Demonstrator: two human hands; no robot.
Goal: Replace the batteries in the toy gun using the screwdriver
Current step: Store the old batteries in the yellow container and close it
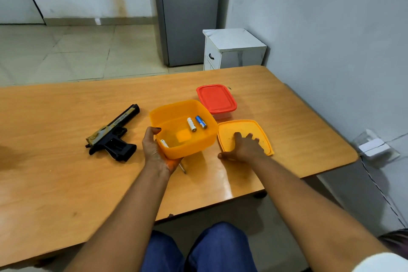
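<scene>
Right now your left hand [154, 150] grips the open yellow box [183, 128] holding batteries [191, 124]; your right hand [244, 148] lies spread on its lid [245, 130]. Left lies the toy gun [112, 134]. Next, probably, take the screwdriver [182, 168] tucked under the box.

I see my left hand [154, 148] gripping the tilted orange tub [176, 117] holding three batteries [191, 124]; my right hand [245, 148] rests flat on its lid [229, 130]. The toy gun [113, 133] lies left on the worktop [66, 183].
</scene>
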